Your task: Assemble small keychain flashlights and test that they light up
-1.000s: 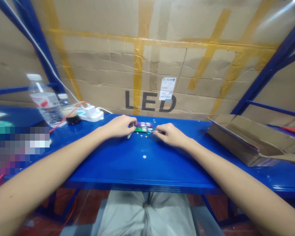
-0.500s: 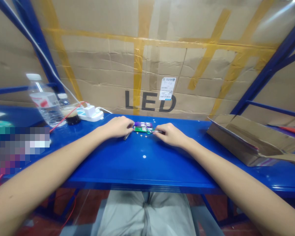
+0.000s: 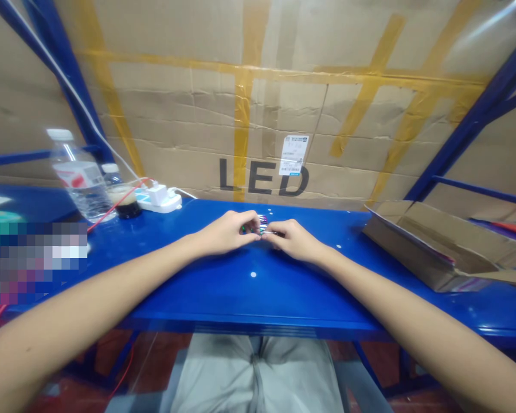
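A row of pens [image 3: 264, 219] lies on the blue table [image 3: 223, 287], largely hidden behind my hands, with purple and silver parts showing. My left hand [image 3: 234, 229] curves over the left part of the row, thumb and fingertips drawn together near its right end. A bit of green shows inside that curl; what the fingertips hold is hidden. From the right, my right hand [image 3: 294, 238] pinches a thin silvery pen [image 3: 268, 232]. The fingertips of both hands almost meet there.
An open cardboard box [image 3: 417, 258] sits at the right. Back left stand a water bottle [image 3: 79, 183], a small bottle of dark liquid [image 3: 126, 203] and a white power strip [image 3: 167, 201] with a red cable. A large cardboard sheet [image 3: 176, 126] marked LED rises behind the table.
My left hand has moved right, over the pens, and now covers most of them. My right hand stays in nearly the same place, still pinching.
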`<state>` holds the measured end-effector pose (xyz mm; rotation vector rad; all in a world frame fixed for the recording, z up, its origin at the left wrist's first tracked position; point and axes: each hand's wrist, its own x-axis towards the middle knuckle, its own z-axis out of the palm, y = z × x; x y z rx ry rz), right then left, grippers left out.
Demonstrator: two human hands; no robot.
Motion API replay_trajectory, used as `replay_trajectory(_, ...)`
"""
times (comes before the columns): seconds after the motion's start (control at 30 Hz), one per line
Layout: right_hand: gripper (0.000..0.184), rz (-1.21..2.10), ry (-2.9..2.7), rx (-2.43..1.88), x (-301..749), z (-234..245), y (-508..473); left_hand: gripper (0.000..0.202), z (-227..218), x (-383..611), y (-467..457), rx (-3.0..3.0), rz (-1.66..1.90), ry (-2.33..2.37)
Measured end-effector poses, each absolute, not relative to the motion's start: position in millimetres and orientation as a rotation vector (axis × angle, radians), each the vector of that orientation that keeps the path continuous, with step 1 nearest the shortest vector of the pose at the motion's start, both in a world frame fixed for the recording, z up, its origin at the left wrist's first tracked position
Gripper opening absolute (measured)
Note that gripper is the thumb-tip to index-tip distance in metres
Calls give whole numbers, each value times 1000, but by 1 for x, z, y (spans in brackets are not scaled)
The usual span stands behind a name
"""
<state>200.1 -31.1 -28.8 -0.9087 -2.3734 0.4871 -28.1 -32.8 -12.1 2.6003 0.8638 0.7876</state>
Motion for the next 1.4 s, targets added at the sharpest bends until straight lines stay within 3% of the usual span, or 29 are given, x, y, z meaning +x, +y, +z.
replay_trajectory(0.4, 33, 713, -2239, -935, 193, -30, -36, 14, -26, -23, -27, 2252, 921, 856)
replay_trajectory(0.57, 10, 785, -2163, -881, 194, -37, -34, 13, -25, -28, -20, 2276, 909, 866)
replay_trajectory(0.67, 12, 846, -2132, -842, 195, -39, -32, 13, -24, -32, -17, 2284, 882, 896)
replay_trajectory(0.8, 7, 816, -2128, -845, 194, -39, -31, 10, -23, -32, -18, 2332, 849, 902)
replay_trajectory(1.4, 17, 518, -2283, -897, 191, -35, -38, 13, -25, -25, -27, 2689, 751, 826)
